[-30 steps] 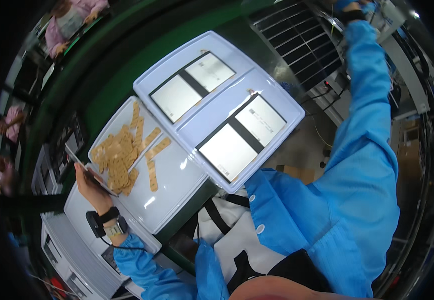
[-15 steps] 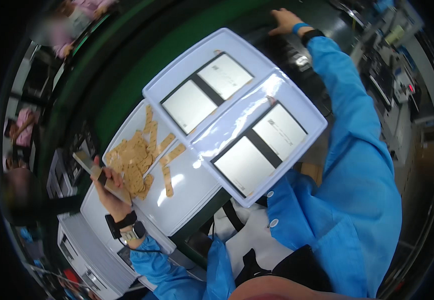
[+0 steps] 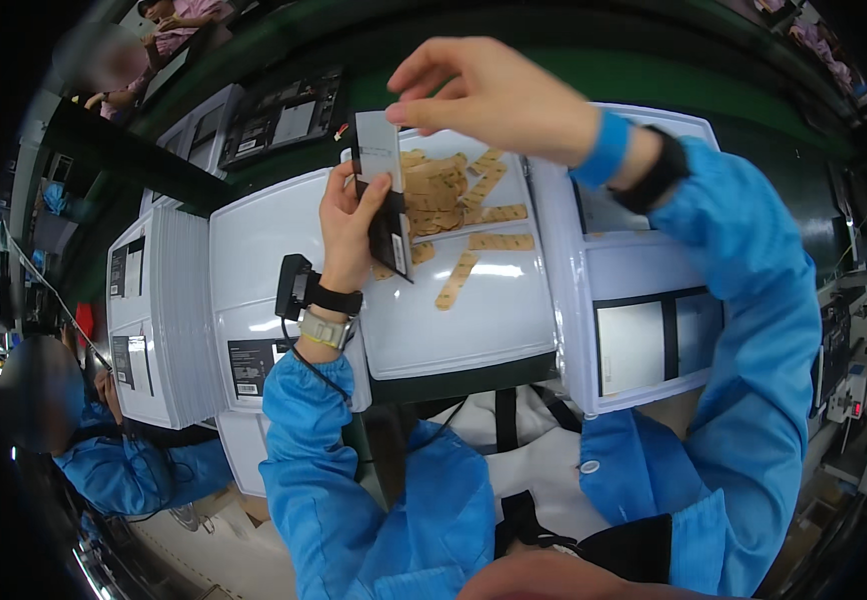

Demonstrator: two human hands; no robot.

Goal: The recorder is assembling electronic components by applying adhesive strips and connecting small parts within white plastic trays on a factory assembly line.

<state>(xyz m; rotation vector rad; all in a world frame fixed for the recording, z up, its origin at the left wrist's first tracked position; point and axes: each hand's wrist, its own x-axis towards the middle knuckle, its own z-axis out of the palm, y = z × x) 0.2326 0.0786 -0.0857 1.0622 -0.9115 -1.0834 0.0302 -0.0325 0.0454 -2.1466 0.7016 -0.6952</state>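
Note:
In my left hand is a thin silver-and-black battery pack, gripped by its side and held upright and tilted, with the thumb on its face. My right hand is at its top end, fingers loosely curled and the thumb apart from them. The thumb tip is by the pack's top corner; whether it touches cannot be told. Behind the pack, several tan paper strips are heaped on a white tray, with a few strips lying loose.
To the right, partly under my right arm, a white tray holds similar silver packs. Stacked white trays with black-labelled packs stand left. Beyond is a dark device on the green bench. A person in blue sits at lower left.
My right hand has come from the far right to the top of the battery pack. My left hand has raised and turned the pack upright. My view has swung left.

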